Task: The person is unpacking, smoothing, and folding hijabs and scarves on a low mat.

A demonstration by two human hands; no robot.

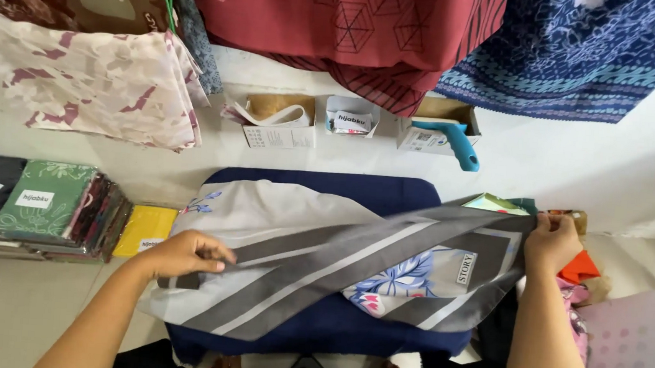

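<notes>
So from my end: far left there's a stack of folded scarves in clear sleeves (41, 206), with a yellow packet (146, 229) right beside it. Left hand (184, 255) is flat-ish on the left edge of the grey striped scarf (322, 260), fingers together and curled over the hem, pinning it down. The scarf itself lies stretched across a navy padded board (319, 187), with a blue flower print showing near the middle. Behind it, three small open cardboard boxes (351, 120) sit along the wall, with a blue-handled tool (453, 143) poking out of the right one. Right hand (550, 242) pinches the scarf's right corner, lifted a bit off the board. Patterned fabrics (354, 24) hang above.
</notes>
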